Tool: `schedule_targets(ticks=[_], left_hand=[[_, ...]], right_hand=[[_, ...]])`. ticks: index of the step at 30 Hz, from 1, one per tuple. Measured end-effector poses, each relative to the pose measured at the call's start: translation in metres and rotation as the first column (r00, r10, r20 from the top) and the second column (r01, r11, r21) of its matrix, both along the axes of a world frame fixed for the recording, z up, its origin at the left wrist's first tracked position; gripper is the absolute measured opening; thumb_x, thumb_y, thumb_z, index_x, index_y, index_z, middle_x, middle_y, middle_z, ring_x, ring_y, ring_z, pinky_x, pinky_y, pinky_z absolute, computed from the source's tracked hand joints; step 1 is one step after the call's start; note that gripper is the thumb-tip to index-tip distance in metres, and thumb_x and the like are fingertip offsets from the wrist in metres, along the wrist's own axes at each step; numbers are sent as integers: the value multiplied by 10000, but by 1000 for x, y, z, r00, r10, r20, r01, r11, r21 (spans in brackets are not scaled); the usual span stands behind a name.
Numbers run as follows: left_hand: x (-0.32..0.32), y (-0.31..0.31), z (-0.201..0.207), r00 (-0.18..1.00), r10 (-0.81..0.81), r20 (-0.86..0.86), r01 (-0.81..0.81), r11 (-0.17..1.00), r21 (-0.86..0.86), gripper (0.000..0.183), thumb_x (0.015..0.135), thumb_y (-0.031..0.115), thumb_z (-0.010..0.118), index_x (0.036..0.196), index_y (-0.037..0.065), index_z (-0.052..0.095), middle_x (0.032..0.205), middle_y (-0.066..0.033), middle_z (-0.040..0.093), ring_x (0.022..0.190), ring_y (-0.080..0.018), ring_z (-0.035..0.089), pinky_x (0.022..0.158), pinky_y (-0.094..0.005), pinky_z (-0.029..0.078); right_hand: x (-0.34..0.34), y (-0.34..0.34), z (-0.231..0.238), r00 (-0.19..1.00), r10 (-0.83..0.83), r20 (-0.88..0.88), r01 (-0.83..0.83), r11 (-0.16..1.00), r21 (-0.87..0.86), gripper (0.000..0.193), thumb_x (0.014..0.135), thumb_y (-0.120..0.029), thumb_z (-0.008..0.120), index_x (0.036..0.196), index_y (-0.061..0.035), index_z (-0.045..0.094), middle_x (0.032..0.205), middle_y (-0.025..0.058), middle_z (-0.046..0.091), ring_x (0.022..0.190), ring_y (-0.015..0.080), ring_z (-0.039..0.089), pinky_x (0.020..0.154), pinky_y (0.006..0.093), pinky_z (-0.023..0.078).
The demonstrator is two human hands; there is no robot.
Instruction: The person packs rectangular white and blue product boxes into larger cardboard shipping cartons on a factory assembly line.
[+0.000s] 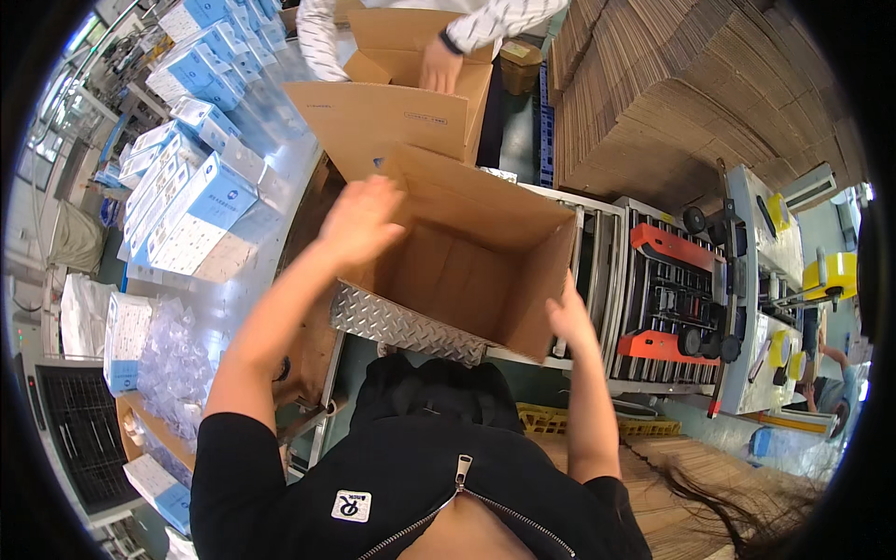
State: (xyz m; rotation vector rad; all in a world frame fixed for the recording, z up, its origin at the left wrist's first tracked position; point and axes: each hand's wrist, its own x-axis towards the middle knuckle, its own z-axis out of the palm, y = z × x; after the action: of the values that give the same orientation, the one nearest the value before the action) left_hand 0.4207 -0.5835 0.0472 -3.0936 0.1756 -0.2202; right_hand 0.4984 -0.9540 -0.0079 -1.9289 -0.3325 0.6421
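Note:
An open cardboard box (457, 266) stands in front of me, its inside bare and its top facing up. My left hand (362, 222) is at the box's left rim, fingers stretched out and a little blurred. Against the outer right wall lies my right hand (571, 322), fingers extended and thumb near the edge. Just beyond is a second open carton (392, 117) with raised flaps. Another person's hand (441, 67) reaches into it; what that hand touches is hidden.
Blue-and-white boxes (201, 201) stand in rows on the metal table at left, near a heap of clear plastic pieces (173, 359). At right are a roller conveyor with a red-railed taping machine (667, 294) and tall stacks of flat cardboard (672, 103). A tread-plate ledge (401, 322) lies nearest me.

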Motion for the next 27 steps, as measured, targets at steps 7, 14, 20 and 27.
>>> schedule_targets(ticks=[7,14,20,27], left_hand=[[-98,24,-186,550,1,-835,-662,610,-435,566,752,387,578,972,-134,612,1031,-299,612,1035,-355,586,880,-408,450],[-145,141,-50,753,276,-597,-577,713,-399,427,802,381,584,943,-15,655,928,-206,643,862,-355,619,765,-455,485],[-162,336,19,893,409,186,-379,908,-177,757,589,271,781,1230,46,446,1064,-203,568,1024,-366,521,865,-440,427],[-182,237,26,631,-776,-30,694,581,-425,400,743,49,605,1137,103,571,1087,-147,576,1042,-312,538,967,-420,382]], right_hand=[[44,7,-26,972,227,70,-221,972,-77,620,758,11,444,1370,-7,343,1343,133,457,1257,222,410,1030,301,317],[-33,136,-8,958,236,-164,-259,956,-136,618,770,-59,557,1345,7,339,1232,124,515,1106,206,503,923,309,411],[-14,142,47,501,139,-854,-390,917,-80,628,888,-354,581,1346,-10,323,1030,161,615,782,210,647,598,321,545],[-43,361,154,368,694,619,-286,718,-634,735,553,-60,775,1229,-61,486,1322,171,413,1194,361,423,988,432,371]])
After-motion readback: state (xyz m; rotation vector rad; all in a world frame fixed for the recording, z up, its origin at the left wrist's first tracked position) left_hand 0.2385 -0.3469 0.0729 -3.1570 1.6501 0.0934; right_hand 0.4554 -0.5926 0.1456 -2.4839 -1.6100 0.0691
